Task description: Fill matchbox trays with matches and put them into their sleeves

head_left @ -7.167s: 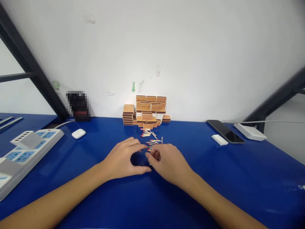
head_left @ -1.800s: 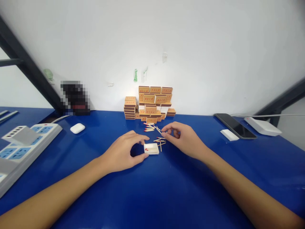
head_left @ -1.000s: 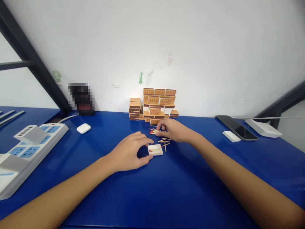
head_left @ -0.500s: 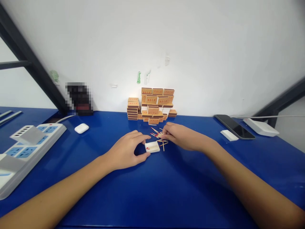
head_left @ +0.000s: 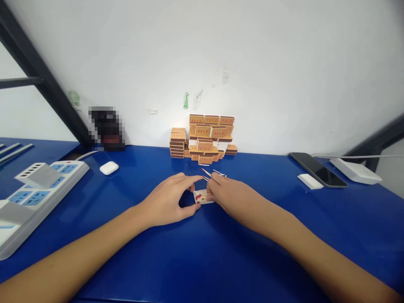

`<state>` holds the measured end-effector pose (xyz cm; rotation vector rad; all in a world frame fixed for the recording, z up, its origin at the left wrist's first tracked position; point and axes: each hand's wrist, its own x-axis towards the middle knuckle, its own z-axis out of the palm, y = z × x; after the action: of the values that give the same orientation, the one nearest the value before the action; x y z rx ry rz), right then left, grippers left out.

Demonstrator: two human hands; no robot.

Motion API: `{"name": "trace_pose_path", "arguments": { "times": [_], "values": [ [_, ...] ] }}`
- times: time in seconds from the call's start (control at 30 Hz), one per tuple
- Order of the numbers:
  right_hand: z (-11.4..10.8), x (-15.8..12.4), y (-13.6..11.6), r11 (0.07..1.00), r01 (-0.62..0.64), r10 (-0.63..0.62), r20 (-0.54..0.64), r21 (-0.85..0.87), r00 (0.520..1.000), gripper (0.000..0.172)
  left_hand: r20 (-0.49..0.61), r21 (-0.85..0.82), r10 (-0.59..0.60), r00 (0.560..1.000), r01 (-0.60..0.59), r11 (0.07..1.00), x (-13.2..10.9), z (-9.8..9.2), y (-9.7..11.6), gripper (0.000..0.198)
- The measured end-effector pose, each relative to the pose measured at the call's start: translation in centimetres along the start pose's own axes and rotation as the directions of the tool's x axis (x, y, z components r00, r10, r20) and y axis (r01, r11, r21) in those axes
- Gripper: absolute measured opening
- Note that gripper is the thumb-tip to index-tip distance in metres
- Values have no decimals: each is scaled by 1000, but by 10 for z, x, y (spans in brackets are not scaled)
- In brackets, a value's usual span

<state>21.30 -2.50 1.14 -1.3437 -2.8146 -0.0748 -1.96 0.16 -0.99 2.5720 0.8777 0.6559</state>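
Note:
A small white matchbox tray (head_left: 204,202) lies on the blue table with several red-headed matches (head_left: 198,196) in it. My left hand (head_left: 168,201) curves around the tray's left end, thumb at the near corner and fingers at the far side, steadying it. Over the tray's right part, my right hand (head_left: 232,198) has its fingertips pinched together on matches, whose ends are partly covered by the fingers. More loose matches (head_left: 206,173) lie on the table just behind the right hand, which hides most of that pile.
Several orange and brown matchboxes (head_left: 210,132) are stacked against the wall. At left are a power strip (head_left: 72,179) with plugged-in adapters and a white earbud case (head_left: 109,168). To the right lie a phone (head_left: 317,169), a small white block (head_left: 310,181) and a white device (head_left: 355,171).
My right hand has moved from the loose pile toward me and left, to the tray. More red match heads show in the tray. My left hand stays at the tray.

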Motion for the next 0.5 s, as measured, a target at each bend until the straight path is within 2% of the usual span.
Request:
{"name": "trace_pose_path", "arguments": {
  "times": [0.13,0.27,0.5],
  "values": [
    [7,0,1,999,21,-23,-32,-48,999,12,-2,-1,10,1000,-10,1000,0,0,0,64],
    [4,-2,5,999,43,-41,-73,18,996,11,6,4,-2,1000,2,1000,-1,-1,0,63],
    [3,1,8,990,-8,14,-36,141,999,13,18,5,-7,1000,7,1000,-1,-3,1,63]
  ]
}}
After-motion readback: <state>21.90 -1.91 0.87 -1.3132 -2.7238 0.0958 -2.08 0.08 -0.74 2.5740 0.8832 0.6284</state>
